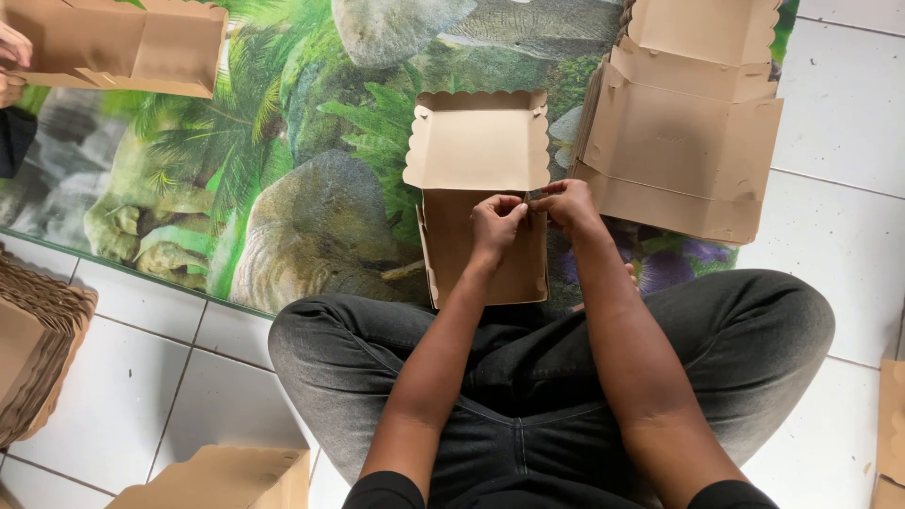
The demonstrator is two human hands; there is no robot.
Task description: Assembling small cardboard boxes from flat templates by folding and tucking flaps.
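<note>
Crossed legs in dark grey jeans fill the near edge, the person seated on the white tiled floor. Both forearms reach forward to a brown cardboard box lying on a printed mat with green foliage and rocks. The box's long axis runs away from the person; its scalloped lid is laid open at the far end, the tray end nearest the knees. The left hand and right hand meet at the box's right wall, near the fold between tray and lid, the fingers of both pinched closed on the cardboard edge there.

One stack of flat unfolded boxes lies just right of the box, partly on the mat. A second ridged stack sits on the tiles at far left. One more folded box shows at the bottom edge. At top left, another person's hand holds a further box. Cardboard edges peek in at the lower right.
</note>
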